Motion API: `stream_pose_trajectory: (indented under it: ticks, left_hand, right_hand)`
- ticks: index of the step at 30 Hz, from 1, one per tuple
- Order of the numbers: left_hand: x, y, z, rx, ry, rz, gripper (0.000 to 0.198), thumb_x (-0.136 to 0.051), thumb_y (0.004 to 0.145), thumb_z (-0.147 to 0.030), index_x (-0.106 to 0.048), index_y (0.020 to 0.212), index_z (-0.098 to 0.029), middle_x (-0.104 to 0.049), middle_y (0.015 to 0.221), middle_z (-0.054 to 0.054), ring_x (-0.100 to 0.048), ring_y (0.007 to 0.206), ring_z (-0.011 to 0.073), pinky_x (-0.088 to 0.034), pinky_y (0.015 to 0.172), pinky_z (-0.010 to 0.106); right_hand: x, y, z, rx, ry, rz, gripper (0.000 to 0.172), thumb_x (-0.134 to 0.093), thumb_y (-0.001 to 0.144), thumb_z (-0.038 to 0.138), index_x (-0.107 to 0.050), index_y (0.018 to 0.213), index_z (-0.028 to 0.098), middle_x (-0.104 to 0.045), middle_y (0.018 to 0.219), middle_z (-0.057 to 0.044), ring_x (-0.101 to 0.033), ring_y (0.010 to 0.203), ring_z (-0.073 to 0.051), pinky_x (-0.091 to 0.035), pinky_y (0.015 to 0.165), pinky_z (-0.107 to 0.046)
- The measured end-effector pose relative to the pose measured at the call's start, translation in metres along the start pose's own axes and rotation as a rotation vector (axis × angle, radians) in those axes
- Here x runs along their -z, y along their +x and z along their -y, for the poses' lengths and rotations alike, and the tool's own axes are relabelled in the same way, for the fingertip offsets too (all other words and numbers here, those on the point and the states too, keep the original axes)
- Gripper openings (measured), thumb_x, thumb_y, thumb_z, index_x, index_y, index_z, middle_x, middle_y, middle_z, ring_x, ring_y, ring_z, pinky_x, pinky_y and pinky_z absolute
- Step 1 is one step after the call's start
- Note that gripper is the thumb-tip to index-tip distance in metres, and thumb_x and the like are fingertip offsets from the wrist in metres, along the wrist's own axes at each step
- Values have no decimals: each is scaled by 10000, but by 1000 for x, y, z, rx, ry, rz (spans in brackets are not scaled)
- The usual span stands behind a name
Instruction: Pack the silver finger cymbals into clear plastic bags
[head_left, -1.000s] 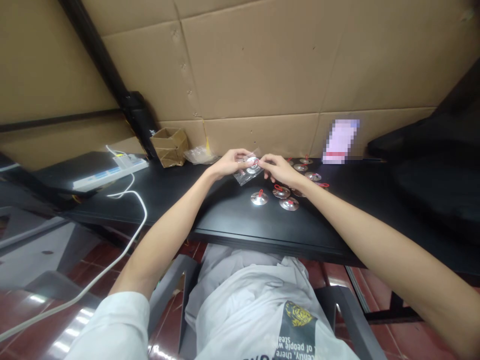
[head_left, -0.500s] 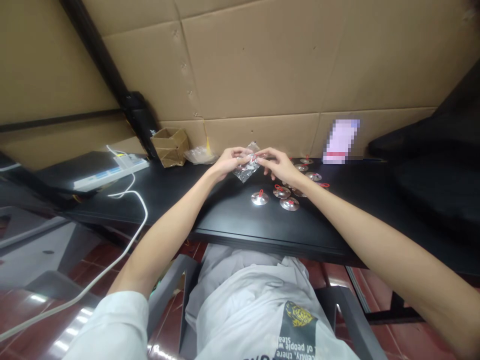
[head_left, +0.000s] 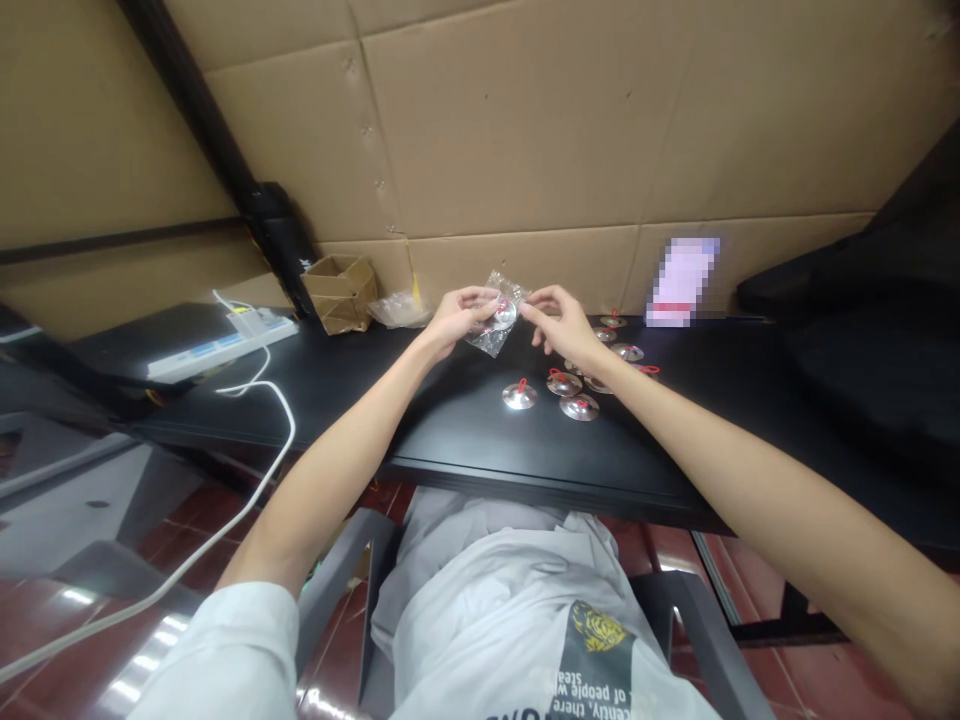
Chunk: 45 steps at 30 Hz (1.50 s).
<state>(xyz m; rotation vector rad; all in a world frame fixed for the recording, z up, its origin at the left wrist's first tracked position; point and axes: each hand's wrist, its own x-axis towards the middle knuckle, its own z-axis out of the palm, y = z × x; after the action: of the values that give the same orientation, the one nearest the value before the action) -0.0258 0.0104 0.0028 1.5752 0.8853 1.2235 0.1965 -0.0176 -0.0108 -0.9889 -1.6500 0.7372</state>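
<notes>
1. A small polished finger cymbal [head_left: 505, 314] with a red cord sits inside a clear plastic bag [head_left: 489, 342]. Both are held up just above the back of a black table [head_left: 450, 425], near the middle of the frame.
2. The main risk is the slick plastic: if the bag tips or the grip loosens, the cymbal could slide about or drop out. It would then land near the loose finger cymbals [head_left: 519, 396], where the metal could clatter and send some rolling toward the table's front edge. The red cord could also snag on the plastic — a sharp tug might tear the thin bag.
3. The left hand [head_left: 456, 320] has its fingers curled close together around the left side of the bag, with the fingertips at the cymbal's rim.
4. The right hand [head_left: 561, 325] has its fingers slightly apart, their tips at the bag's upper right corner — whether they pinch it or only touch it, I cannot tell.
5. At least 8 loose finger cymbals lie to the lower right of the hands, most with visible red cords. At upper left stand a small cardboard box [head_left: 337, 294] and crumpled plastic [head_left: 397, 311], with a white power strip [head_left: 221, 347] and its white cable [head_left: 279, 420] farther left.
</notes>
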Motion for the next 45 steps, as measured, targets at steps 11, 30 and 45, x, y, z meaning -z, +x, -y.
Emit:
stream_pose_trajectory:
  ticks: [11, 30, 45]
  left_hand:
    - [-4, -2, -1, -53, 15, 94, 490, -947, 769, -484, -805, 1124, -178, -794, 1190, 126, -738, 1098, 240, -588, 920, 347]
    - [7, 1, 9, 6, 91, 145, 575, -977, 731, -538, -823, 1160, -186, -816, 1178, 147, -769, 1085, 253, -629, 937, 400]
    - [20, 11, 28, -43, 333, 270, 335, -943, 782, -330, -854, 1021, -114, -814, 860, 117, -745, 733, 175, -630, 720, 327]
  right_hand:
    - [5, -3, 11, 55, -104, -56, 429, -697, 944, 668, -635, 1010, 248, -613, 872, -61, -616, 751, -232, -437, 610, -347]
    - [13, 4, -8, 51, -85, 100, 398, -766, 917, 598, -689, 962, 210, -690, 769, -57, -624, 585, -200, -465, 541, -337]
    - [24, 9, -26, 152, -368, 178, 125, -769, 896, 180, -866, 973, 198, -853, 948, -84, -777, 859, -248, -600, 870, -394]
